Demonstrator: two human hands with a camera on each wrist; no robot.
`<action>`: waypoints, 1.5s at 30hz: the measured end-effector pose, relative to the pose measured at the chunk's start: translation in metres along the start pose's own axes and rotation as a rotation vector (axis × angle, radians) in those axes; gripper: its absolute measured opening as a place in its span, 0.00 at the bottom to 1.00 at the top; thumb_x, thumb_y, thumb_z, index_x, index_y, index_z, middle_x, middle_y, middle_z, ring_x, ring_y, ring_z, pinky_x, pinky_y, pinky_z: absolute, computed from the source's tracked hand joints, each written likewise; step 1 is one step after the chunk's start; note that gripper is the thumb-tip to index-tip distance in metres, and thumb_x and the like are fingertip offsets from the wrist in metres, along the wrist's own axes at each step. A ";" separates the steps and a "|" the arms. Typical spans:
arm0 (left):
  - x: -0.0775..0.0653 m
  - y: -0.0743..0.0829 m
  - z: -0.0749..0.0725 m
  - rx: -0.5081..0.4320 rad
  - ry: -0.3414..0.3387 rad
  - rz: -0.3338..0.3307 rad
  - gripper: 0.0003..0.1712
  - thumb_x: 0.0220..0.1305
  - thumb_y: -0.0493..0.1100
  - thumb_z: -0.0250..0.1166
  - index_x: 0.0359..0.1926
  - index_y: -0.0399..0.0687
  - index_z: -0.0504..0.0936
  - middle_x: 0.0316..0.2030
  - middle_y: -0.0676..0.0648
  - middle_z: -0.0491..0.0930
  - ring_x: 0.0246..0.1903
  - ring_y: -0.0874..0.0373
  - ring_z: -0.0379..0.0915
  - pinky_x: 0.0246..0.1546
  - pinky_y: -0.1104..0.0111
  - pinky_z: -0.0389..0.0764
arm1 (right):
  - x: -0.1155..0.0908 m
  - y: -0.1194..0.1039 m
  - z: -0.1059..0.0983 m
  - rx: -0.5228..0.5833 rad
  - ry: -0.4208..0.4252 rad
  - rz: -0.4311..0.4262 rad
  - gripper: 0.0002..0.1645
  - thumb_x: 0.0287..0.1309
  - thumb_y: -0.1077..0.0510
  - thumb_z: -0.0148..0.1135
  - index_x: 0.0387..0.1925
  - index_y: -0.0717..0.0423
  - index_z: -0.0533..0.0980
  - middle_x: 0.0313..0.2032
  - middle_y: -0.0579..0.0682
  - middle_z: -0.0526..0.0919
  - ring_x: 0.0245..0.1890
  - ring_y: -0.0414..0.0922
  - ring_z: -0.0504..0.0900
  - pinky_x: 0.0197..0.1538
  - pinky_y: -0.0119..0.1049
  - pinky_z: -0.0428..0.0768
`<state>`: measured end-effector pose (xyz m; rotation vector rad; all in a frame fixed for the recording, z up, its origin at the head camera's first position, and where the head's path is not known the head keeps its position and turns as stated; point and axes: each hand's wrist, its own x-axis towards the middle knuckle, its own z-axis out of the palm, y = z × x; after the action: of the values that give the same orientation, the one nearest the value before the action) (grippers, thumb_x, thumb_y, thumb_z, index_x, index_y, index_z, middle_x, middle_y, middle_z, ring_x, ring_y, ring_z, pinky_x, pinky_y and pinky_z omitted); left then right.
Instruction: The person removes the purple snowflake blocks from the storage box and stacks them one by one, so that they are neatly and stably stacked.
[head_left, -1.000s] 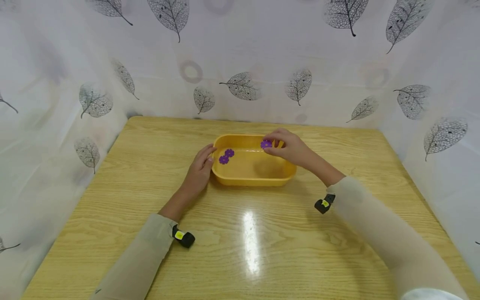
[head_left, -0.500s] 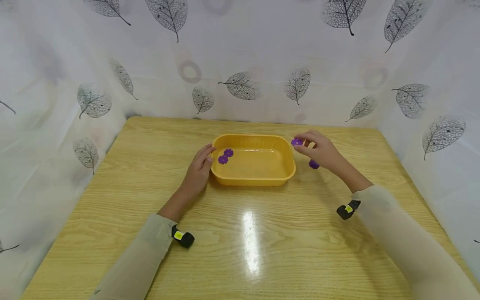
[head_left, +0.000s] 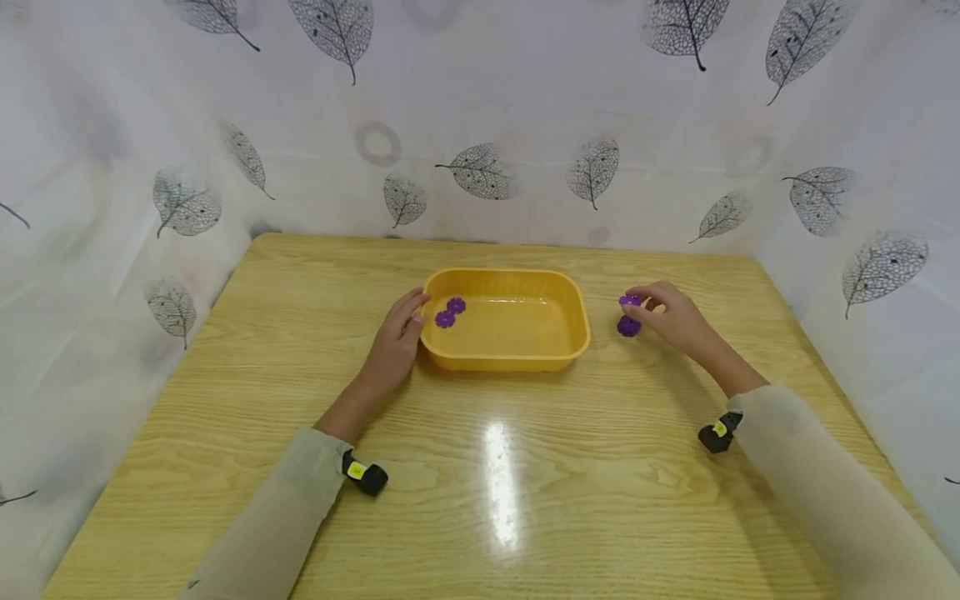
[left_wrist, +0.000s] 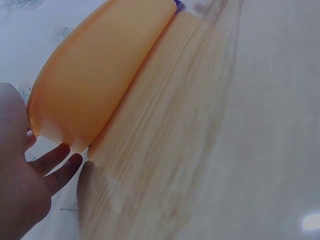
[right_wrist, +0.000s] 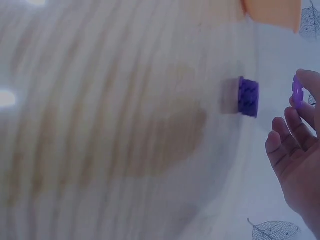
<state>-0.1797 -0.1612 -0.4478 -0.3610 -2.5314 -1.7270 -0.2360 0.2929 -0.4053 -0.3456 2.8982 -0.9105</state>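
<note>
A yellow plastic tub (head_left: 506,363) sits on the table, its left end touched by my left hand (head_left: 392,346). Two purple flower-shaped discs (head_left: 445,319) lie inside, near that end. In the left wrist view, the fingertips (left_wrist: 64,151) rest against the tub's end wall. To the right of the tub, my right hand (head_left: 675,321) pinches another purple flower-shaped disc (head_left: 628,300) between thumb and fingers. Just below it, a short stack of purple discs (head_left: 629,327) stands on the table. The right wrist view shows the pinched disc (right_wrist: 297,92) apart from the stack (right_wrist: 248,97).
The wooden table (head_left: 570,483) carries a bright light reflection in front of the tub. A white curtain (head_left: 510,100) with dark leaf prints hangs behind it and along both sides. A small black camera (head_left: 367,477) is strapped to each wrist.
My right hand has carried the pinched disc from above the tub out to the right and over the stack, which came into sight. The left hand stays at the tub.
</note>
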 end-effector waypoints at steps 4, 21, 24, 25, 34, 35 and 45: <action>-0.001 0.001 0.000 -0.006 -0.004 -0.004 0.27 0.81 0.46 0.41 0.74 0.43 0.64 0.78 0.47 0.54 0.78 0.52 0.45 0.79 0.55 0.51 | -0.004 0.009 0.001 -0.006 -0.016 0.009 0.33 0.72 0.41 0.56 0.64 0.60 0.74 0.56 0.60 0.75 0.51 0.55 0.74 0.45 0.44 0.75; 0.000 0.003 0.000 0.002 0.005 0.001 0.27 0.81 0.45 0.41 0.74 0.43 0.64 0.78 0.46 0.54 0.78 0.51 0.46 0.79 0.54 0.52 | -0.009 0.023 0.010 -0.003 -0.057 0.010 0.32 0.71 0.43 0.58 0.64 0.62 0.73 0.54 0.62 0.76 0.52 0.57 0.76 0.54 0.51 0.76; 0.000 0.003 0.000 0.004 0.005 0.002 0.26 0.81 0.45 0.41 0.74 0.43 0.64 0.78 0.46 0.54 0.78 0.51 0.46 0.79 0.54 0.52 | -0.009 0.024 0.010 -0.004 -0.055 0.008 0.32 0.71 0.43 0.58 0.64 0.62 0.73 0.54 0.61 0.76 0.52 0.56 0.76 0.54 0.51 0.76; 0.000 0.003 0.000 0.005 0.005 0.000 0.26 0.81 0.45 0.41 0.74 0.43 0.65 0.78 0.46 0.54 0.78 0.51 0.46 0.79 0.54 0.52 | -0.008 0.024 0.010 -0.003 -0.055 0.007 0.32 0.71 0.43 0.59 0.64 0.62 0.73 0.54 0.62 0.76 0.52 0.56 0.76 0.54 0.51 0.76; 0.000 0.002 0.001 -0.002 0.008 -0.012 0.26 0.81 0.45 0.41 0.74 0.44 0.65 0.78 0.47 0.54 0.78 0.51 0.46 0.79 0.55 0.50 | -0.007 0.027 0.012 -0.021 -0.059 0.004 0.32 0.71 0.44 0.59 0.64 0.63 0.73 0.54 0.61 0.76 0.51 0.56 0.76 0.54 0.51 0.76; 0.000 0.002 0.001 -0.003 0.007 -0.009 0.26 0.81 0.45 0.42 0.74 0.44 0.65 0.78 0.46 0.54 0.78 0.51 0.46 0.79 0.54 0.50 | -0.007 0.027 0.012 -0.023 -0.059 0.003 0.32 0.70 0.44 0.60 0.64 0.63 0.73 0.53 0.61 0.77 0.51 0.56 0.76 0.54 0.50 0.76; -0.001 0.002 0.000 -0.003 0.005 -0.005 0.26 0.81 0.45 0.42 0.74 0.44 0.65 0.78 0.46 0.54 0.78 0.50 0.45 0.79 0.53 0.50 | -0.008 0.024 0.013 -0.022 -0.065 -0.001 0.31 0.71 0.46 0.60 0.64 0.64 0.73 0.53 0.63 0.77 0.50 0.56 0.77 0.54 0.51 0.76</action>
<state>-0.1786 -0.1604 -0.4461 -0.3507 -2.5290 -1.7313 -0.2309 0.3070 -0.4294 -0.3709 2.8513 -0.8520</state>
